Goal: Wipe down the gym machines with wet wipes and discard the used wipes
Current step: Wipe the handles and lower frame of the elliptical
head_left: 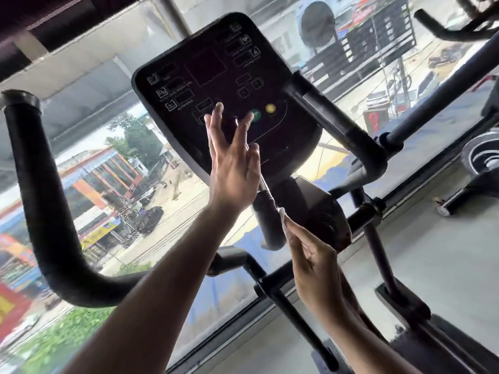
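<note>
A black gym machine fills the view, with its dark console panel (229, 85) tilted toward me. My left hand (233, 163) is raised in front of the console's lower part, fingers straight and spread, fingertips at the buttons. My right hand (314, 263) is lower and presses a white wet wipe (283, 220) against the short black padded grip (270, 220) beneath the console. Most of the wipe is hidden by my fingers.
A thick curved black handlebar (46, 201) sweeps down the left side. Another padded bar (348, 136) runs down the right of the console. A second machine (478, 168) stands at the right by the window (151, 190), with a street outside.
</note>
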Demonstrator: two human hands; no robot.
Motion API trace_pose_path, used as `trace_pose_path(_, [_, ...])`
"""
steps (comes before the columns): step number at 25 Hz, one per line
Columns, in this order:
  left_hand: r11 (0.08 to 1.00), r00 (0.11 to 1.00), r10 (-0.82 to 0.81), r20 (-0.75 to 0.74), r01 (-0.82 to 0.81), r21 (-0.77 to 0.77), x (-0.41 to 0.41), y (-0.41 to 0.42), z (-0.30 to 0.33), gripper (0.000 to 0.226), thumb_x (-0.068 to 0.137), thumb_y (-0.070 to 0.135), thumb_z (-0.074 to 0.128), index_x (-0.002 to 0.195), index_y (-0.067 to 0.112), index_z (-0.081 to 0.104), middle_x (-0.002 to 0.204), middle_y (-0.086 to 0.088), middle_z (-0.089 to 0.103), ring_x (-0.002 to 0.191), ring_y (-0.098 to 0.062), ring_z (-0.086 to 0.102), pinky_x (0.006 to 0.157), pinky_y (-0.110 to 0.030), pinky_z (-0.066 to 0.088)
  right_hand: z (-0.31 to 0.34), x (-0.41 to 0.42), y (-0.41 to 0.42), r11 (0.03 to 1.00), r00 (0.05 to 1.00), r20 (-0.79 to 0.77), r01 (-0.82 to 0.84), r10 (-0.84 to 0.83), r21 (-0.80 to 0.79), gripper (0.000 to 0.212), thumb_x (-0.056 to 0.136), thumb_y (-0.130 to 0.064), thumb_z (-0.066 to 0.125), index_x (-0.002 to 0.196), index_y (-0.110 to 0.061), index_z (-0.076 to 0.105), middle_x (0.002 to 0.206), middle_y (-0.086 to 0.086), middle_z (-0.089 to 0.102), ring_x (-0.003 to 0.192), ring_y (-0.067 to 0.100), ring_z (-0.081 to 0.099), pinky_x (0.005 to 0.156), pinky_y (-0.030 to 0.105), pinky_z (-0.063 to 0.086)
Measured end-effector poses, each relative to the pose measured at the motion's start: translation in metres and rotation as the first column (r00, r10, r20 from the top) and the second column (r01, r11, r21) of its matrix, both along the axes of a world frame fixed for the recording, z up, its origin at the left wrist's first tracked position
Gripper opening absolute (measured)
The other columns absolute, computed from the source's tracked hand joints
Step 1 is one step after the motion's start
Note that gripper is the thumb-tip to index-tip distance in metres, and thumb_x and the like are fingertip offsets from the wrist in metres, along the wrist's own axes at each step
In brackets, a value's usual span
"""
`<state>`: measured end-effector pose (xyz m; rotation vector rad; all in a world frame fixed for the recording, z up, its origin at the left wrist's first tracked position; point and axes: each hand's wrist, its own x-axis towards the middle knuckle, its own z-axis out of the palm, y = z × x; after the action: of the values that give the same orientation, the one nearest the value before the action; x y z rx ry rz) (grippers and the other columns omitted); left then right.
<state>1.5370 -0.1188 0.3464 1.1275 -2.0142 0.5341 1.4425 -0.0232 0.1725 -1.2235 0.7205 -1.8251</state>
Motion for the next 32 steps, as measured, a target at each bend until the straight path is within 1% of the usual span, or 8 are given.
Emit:
trace_pose_path(3, [0.998,0.999,-0.009,0.042,0.012,-0.061,0.001,-0.001,-0.001,0.052,0.103,0.024,0.040,0.149,0.004,0.051,0.165,-0.033,0.009,0.156,-0.052,-0.001,0.129,-0.045,-0.001,-0.004,-0.009,-0.017,0.992,0.992,-0.053,-0.107,0.110,0.064,0.030,0.107,-0.018,0.052,0.132,-0.017,0.068,0.125,-0.010,0.072,0.122,0.009,0.064,0.106,0.044,0.052])
trace_pose_path(7, [0.998,0.999,-0.029,0.017,0.030,-0.051,-0.005,0.007,-0.005,0.054,0.103,0.020,0.036,0.150,-0.005,0.046,0.165,-0.037,0.009,0.155,-0.054,-0.004,0.129,-0.044,0.000,0.026,-0.033,-0.032,0.965,0.966,-0.031,-0.254,0.256,0.072,0.028,0.104,-0.013,0.058,0.127,-0.021,0.072,0.115,-0.012,0.076,0.112,0.006,0.069,0.102,0.042,0.054])
trace_pose_path(16, [0.996,0.995,-0.087,-0.047,0.086,-0.034,-0.007,0.012,-0.017,0.053,0.103,0.011,0.033,0.149,-0.015,0.039,0.163,-0.039,0.014,0.154,-0.057,-0.003,0.129,-0.054,-0.001,0.001,-0.008,0.005,0.999,0.996,0.085,-0.008,0.005,0.034,0.032,0.102,-0.006,0.060,0.124,-0.026,0.072,0.120,-0.015,0.073,0.118,0.010,0.067,0.101,0.038,0.055])
trace_pose_path(21, [0.997,0.997,-0.064,-0.036,0.063,-0.035,-0.006,0.014,-0.016,0.049,0.100,-0.001,0.037,0.148,-0.010,0.046,0.165,-0.030,0.022,0.159,-0.017,-0.006,0.124,-0.067,0.003,0.030,-0.024,-0.020,0.979,0.986,0.102,-0.146,0.132,0.145,0.020,0.100,-0.018,0.066,0.115,-0.025,0.077,0.101,-0.010,0.079,0.087,0.004,0.073,0.083,0.034,0.059])
trace_pose_path(23, [0.995,0.995,-0.093,-0.039,0.092,-0.032,-0.006,0.015,-0.017,0.049,0.099,-0.004,0.037,0.147,-0.011,0.046,0.165,-0.025,0.021,0.157,-0.006,-0.007,0.124,-0.069,0.001,0.034,-0.023,-0.012,0.990,0.992,0.096,-0.089,0.079,0.105,0.022,0.101,-0.019,0.065,0.120,-0.021,0.075,0.105,-0.013,0.078,0.089,0.005,0.074,0.085,0.032,0.060])
trace_pose_path(27, [0.993,0.991,-0.118,-0.060,0.117,-0.024,-0.003,0.012,-0.025,0.048,0.101,0.000,0.036,0.147,-0.013,0.045,0.164,-0.032,0.023,0.159,-0.030,-0.001,0.123,-0.069,-0.001,0.002,0.000,0.011,0.985,0.992,0.075,0.107,-0.098,-0.133,0.031,0.101,-0.003,0.057,0.128,-0.011,0.069,0.125,-0.005,0.072,0.114,0.019,0.068,0.092,0.030,0.056])
trace_pose_path(30, [0.994,0.993,-0.104,-0.048,0.103,-0.017,-0.004,0.014,-0.026,0.050,0.100,0.001,0.035,0.146,-0.016,0.042,0.161,-0.036,0.025,0.155,-0.054,0.003,0.125,-0.066,-0.004,-0.019,0.009,-0.003,0.999,0.991,0.129,0.018,-0.021,0.027,0.029,0.103,-0.011,0.056,0.126,-0.023,0.070,0.118,-0.008,0.074,0.111,0.012,0.070,0.093,0.031,0.057])
trace_pose_path(32, [0.995,0.995,-0.093,-0.028,0.093,-0.028,-0.006,0.016,-0.023,0.051,0.099,0.000,0.035,0.146,-0.017,0.042,0.160,-0.037,0.026,0.156,-0.049,0.008,0.126,-0.065,-0.004,-0.018,0.005,-0.022,0.991,0.999,0.023,-0.042,0.039,0.128,0.030,0.101,-0.013,0.057,0.118,-0.028,0.075,0.110,-0.011,0.076,0.107,0.008,0.071,0.093,0.041,0.058])
